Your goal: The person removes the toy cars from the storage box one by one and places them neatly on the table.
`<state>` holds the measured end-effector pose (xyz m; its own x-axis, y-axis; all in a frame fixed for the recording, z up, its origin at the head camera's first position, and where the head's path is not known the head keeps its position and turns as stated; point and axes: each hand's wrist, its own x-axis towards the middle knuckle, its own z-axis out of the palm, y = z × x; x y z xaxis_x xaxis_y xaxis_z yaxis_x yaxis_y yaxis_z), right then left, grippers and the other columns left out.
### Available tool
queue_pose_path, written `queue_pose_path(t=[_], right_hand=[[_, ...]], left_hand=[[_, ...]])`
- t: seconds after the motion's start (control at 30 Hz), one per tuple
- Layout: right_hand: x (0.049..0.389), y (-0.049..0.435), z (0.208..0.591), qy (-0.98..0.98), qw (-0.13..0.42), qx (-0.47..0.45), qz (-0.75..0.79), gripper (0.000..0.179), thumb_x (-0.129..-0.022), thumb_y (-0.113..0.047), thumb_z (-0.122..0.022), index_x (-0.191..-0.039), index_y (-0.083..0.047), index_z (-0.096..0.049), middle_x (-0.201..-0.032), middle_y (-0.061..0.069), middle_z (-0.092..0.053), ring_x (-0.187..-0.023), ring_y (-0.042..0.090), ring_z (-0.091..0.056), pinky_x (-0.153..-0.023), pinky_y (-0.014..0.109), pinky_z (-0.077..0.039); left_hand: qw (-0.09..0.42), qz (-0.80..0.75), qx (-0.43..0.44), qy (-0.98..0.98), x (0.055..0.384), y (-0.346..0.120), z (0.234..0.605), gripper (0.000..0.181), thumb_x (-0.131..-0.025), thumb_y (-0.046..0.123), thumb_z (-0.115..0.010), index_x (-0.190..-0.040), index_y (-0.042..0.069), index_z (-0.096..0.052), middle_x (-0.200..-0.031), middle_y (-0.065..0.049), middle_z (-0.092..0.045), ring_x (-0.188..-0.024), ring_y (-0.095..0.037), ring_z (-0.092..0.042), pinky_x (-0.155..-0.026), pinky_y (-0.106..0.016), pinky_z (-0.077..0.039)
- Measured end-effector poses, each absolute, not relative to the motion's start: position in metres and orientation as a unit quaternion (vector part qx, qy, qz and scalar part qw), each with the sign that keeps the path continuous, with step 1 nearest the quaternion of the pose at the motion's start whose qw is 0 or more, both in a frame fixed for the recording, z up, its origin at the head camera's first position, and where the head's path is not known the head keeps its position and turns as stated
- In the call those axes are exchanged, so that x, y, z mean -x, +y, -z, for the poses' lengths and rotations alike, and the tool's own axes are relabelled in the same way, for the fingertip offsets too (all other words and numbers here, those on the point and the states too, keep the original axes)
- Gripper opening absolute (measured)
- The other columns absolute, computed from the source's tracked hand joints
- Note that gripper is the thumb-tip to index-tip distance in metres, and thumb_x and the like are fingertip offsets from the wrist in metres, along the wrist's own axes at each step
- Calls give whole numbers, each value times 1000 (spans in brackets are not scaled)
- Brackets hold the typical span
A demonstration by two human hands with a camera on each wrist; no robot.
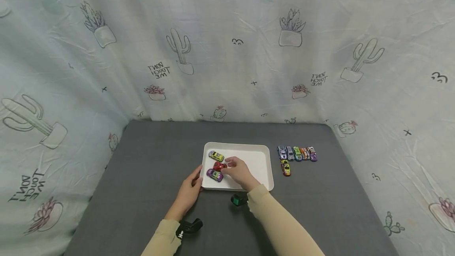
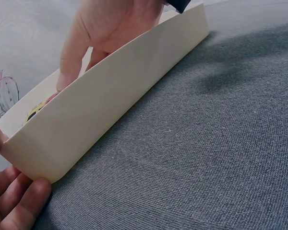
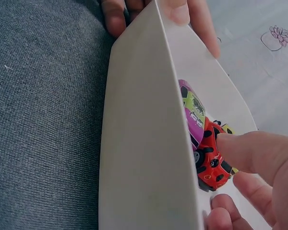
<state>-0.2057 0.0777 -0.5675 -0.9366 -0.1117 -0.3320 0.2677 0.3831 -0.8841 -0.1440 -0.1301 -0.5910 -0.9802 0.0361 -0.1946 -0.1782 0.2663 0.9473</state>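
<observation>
A white tray (image 1: 254, 165) lies on the table. My left hand (image 1: 188, 192) holds its near left corner; in the left wrist view the thumb is at the rim and the other fingers (image 2: 36, 196) are low against the outer wall. My right hand (image 1: 241, 172) reaches into the tray and pinches a red toy car (image 3: 213, 155) with black spots between its fingertips. Beside it in the tray are a purple and green toy car (image 1: 215, 175), on the near side, and a yellow toy car (image 1: 216, 156), farther back.
Right of the tray, several toy cars (image 1: 297, 153) stand in a row on the grey tabletop (image 1: 160, 149). A yellow and red car (image 1: 286, 167) sits in front of the row's left part. A printed curtain (image 1: 227, 70) hangs behind and at both sides.
</observation>
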Motion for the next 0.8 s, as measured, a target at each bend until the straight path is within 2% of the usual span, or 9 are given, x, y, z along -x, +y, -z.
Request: queue_pose_path(t=[0.27,0.63,0.8], right_hand=[[207,77,566,827,167,-40,536,42,-79,-10,-78,-118,-5,-63,-109,11,-57,-95,24,-53,-76,36,-48],[210,71,575,850,150,-22,505,40,-76,-8,-79,-114,-4,-66,-112,15,-57,-106,30,-53,-89,45,-47],[210,69,577,857,152,-33,491,36,-78,-11,-80,-111,-6,-66,-111,15,-55,-106,31,-53,-91,45,-46]], left_hand=[[85,-608,45,788,145,-129,588,49,-103,10,-47,-150,21,-39,-134,-15,-52,-109,-26,-56,-81,-32,-54],[87,-605,46,790,145,-130,587,49,-103,10,-47,-150,23,-39,-138,-14,-50,-109,-26,-56,-80,-31,-54],[91,-602,50,791,146,-129,588,49,-103,11,-48,-150,22,-40,-135,-15,-51,-109,-26,-55,-81,-31,-54]])
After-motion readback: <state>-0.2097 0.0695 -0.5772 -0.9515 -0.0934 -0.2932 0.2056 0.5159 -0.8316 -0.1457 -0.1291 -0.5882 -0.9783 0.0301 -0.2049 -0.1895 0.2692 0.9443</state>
